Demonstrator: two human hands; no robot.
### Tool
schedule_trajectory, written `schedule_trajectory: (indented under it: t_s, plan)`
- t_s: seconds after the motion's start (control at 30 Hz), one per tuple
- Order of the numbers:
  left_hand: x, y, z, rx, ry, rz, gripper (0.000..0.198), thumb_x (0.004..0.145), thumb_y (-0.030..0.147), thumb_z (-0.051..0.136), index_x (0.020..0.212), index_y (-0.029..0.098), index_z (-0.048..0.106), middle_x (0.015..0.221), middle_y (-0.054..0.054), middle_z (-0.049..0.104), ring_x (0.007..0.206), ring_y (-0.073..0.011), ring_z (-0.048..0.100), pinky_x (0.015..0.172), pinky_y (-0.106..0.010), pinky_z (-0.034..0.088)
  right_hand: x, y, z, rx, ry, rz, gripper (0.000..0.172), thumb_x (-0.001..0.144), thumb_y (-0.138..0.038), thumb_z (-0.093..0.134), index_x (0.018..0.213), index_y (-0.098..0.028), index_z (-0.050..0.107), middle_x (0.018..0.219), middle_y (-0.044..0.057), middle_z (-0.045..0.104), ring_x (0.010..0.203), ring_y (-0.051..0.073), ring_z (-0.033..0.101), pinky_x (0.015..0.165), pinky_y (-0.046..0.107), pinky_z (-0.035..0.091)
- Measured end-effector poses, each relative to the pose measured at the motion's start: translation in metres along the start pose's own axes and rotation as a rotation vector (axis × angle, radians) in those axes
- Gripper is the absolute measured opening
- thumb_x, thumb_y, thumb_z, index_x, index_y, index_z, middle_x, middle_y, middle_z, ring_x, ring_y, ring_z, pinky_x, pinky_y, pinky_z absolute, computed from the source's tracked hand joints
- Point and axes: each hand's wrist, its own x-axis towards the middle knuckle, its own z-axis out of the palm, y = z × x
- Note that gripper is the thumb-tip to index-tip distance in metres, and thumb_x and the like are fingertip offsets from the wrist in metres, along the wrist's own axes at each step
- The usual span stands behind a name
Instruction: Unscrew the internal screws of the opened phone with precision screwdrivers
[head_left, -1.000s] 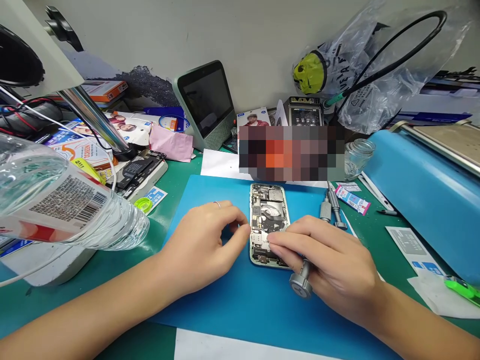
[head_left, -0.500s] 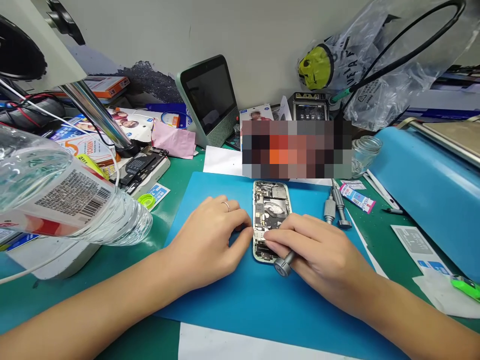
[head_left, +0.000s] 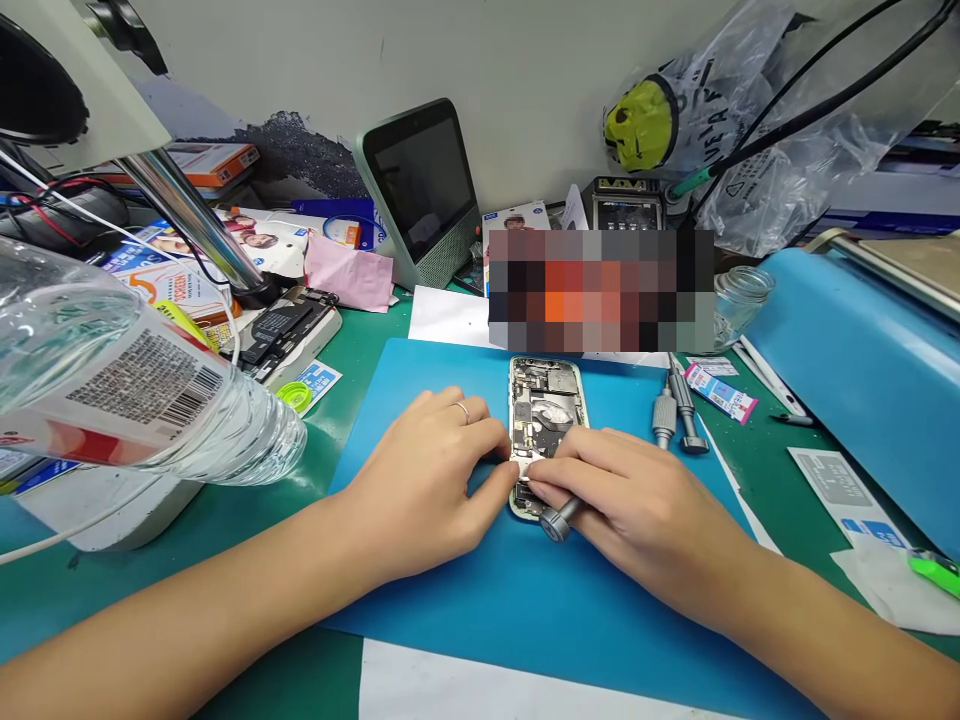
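Note:
An opened phone lies on a blue mat, its internal parts and battery bay showing. My left hand is at the phone's left edge, fingers curled, thumb tip over the lower part; whatever the fingertips pinch is too small to make out. Tucked under the fingers of my right hand is a grey screwdriver, its round cap pointing towards me. The thumb and index finger of that hand meet over the phone's lower half, close to my left thumb, and cover some of it.
Two more screwdrivers lie right of the phone. A water bottle leans in at the left, near a second opened phone. Behind stand a smart display and a glass jar. A blue case is at right.
My left thumb has shifted right onto the phone, nearer my right fingertips. The screwdriver cap has tilted slightly left and up. The view has moved a little.

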Motion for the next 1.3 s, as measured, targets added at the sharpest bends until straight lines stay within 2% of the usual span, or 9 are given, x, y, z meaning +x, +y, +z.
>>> schedule_trajectory:
  t_s: [0.43, 1.3]
  plan:
    - [0.0015, -0.0009, 0.0064, 0.025, 0.018, -0.011, 0.015, 0.096, 0.031, 0.057, 0.087, 0.02, 0.062, 0.085, -0.003, 0.06, 0.085, -0.0226, 0.053, 0.073, -0.039, 0.035, -0.0015, 0.0012, 0.001, 0.005, -0.019, 0.01, 0.02, 0.099, -0.019, 0.053, 0.098, -0.017, 0.073, 0.077, 0.004, 0.061, 0.069, 0.015, 0.056, 0.062, 0.027, 0.042]
    - [0.0016, 0.0003, 0.0082, 0.004, 0.03, -0.009, 0.015, 0.095, 0.03, 0.057, 0.086, 0.019, 0.061, 0.086, -0.002, 0.059, 0.084, -0.022, 0.052, 0.073, -0.04, 0.036, -0.0018, 0.0037, -0.0011, 0.014, -0.034, -0.002, 0.018, 0.099, -0.017, 0.053, 0.099, -0.017, 0.072, 0.078, 0.004, 0.06, 0.07, 0.016, 0.055, 0.062, 0.028, 0.041]
